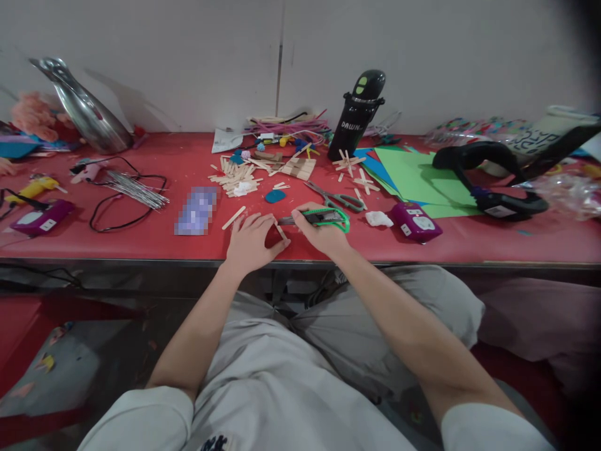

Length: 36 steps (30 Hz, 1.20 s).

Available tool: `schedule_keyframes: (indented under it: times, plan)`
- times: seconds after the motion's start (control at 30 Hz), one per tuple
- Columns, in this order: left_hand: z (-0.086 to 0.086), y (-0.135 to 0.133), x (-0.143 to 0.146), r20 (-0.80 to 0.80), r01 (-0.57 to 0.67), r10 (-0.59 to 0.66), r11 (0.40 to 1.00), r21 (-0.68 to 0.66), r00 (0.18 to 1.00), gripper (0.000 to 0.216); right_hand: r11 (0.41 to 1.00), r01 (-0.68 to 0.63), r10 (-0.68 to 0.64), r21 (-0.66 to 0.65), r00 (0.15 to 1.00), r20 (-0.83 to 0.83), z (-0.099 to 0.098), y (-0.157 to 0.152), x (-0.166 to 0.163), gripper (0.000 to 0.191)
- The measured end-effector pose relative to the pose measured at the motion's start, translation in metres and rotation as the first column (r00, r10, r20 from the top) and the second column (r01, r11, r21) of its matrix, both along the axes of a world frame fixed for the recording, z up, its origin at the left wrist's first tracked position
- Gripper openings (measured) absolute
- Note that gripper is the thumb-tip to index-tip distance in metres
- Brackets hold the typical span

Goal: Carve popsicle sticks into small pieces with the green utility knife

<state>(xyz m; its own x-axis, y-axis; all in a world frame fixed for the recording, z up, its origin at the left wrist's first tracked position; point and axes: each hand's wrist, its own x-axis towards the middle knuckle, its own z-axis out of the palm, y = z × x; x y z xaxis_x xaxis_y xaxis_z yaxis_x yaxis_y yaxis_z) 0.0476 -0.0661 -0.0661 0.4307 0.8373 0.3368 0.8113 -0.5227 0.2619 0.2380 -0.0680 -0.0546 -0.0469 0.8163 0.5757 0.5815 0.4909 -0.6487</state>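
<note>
Near the front edge of the red table (pixel 150 241), my left hand (pixel 251 241) pinches a wooden craft stick (pixel 281 232) between thumb and fingers. My right hand (pixel 317 233) is closed around a green and black utility knife (pixel 323 217). Its blade end points left and lies close to the stick; whether it touches I cannot tell. Another craft stick (pixel 233 217) lies just beyond my left hand. Behind both hands are a blue round piece (pixel 275 196) and grey-handled scissors (pixel 345 200), with a pile of craft sticks (pixel 237 175) farther back.
To the right are a white crumpled piece (pixel 379 218), a purple box (pixel 417 222), green paper sheets (pixel 422 178) and a black headband-like device (pixel 493 181). A black bottle (pixel 354 122) stands behind. On the left are a metal jug (pixel 89 113), wires (pixel 136 188) and a yellow glue gun (pixel 35 188).
</note>
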Motion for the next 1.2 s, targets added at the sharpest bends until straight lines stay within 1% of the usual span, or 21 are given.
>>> schedule_keyframes:
  times: [0.27, 0.47, 0.53, 0.67, 0.73, 0.77, 0.87, 0.93, 1.0, 1.13, 1.2]
  plan:
    - [0.0017, -0.0008, 0.0013, -0.007, -0.014, 0.013, 1.000, -0.025, 1.000, 0.053, 0.999, 0.003, -0.002, -0.036, 1.000, 0.030, 0.0011, -0.0013, -0.0015, 0.028]
    - [0.0014, -0.0020, 0.0012, -0.004, -0.011, 0.011, 1.000, -0.012, 1.000, 0.054, 1.000, -0.015, 0.016, -0.017, 0.998, 0.060, 0.0033, -0.0049, -0.0028, 0.029]
    - [0.0015, -0.0022, 0.0000, -0.011, 0.011, -0.011, 1.000, -0.020, 1.000, 0.061, 1.000, -0.021, 0.021, -0.004, 0.998, 0.066, 0.0035, -0.0056, -0.0025, 0.028]
    - [0.0028, -0.0019, -0.0028, -0.028, 0.060, -0.062, 0.996, -0.070, 0.998, 0.090, 0.999, -0.033, 0.032, 0.013, 0.998, 0.059, 0.0030, -0.0054, -0.0020, 0.026]
    - [0.0037, -0.0012, -0.0036, -0.027, 0.075, -0.078, 0.993, -0.088, 0.997, 0.097, 0.999, -0.040, 0.039, 0.015, 0.997, 0.061, 0.0030, -0.0056, -0.0022, 0.026]
    - [0.0040, -0.0007, -0.0037, -0.021, 0.074, -0.076, 0.993, -0.093, 0.997, 0.093, 0.999, -0.040, 0.039, 0.011, 0.997, 0.061, 0.0031, -0.0058, -0.0023, 0.026]
    - [0.0039, 0.0010, -0.0032, 0.009, 0.013, -0.012, 0.995, -0.098, 1.000, 0.062, 1.000, -0.030, 0.030, 0.001, 0.998, 0.047, 0.0037, -0.0067, -0.0027, 0.028]
    - [0.0031, 0.0020, -0.0028, 0.012, -0.027, 0.029, 0.996, -0.082, 1.000, 0.050, 1.000, -0.026, 0.026, 0.004, 0.999, 0.039, 0.0039, -0.0071, -0.0028, 0.028]
    - [0.0024, 0.0023, -0.0028, -0.001, -0.030, 0.030, 0.997, -0.066, 1.000, 0.050, 1.000, -0.029, 0.029, 0.003, 0.999, 0.046, 0.0040, -0.0071, -0.0027, 0.027]
    - [0.0032, 0.0014, -0.0034, -0.013, 0.014, -0.015, 0.996, -0.087, 1.000, 0.071, 1.000, -0.026, 0.027, -0.014, 0.998, 0.065, 0.0040, -0.0071, -0.0024, 0.029]
    - [0.0046, 0.0007, -0.0031, -0.012, 0.020, -0.022, 0.994, -0.103, 1.000, 0.074, 1.000, -0.027, 0.028, -0.012, 0.998, 0.062, 0.0040, -0.0072, -0.0023, 0.029]
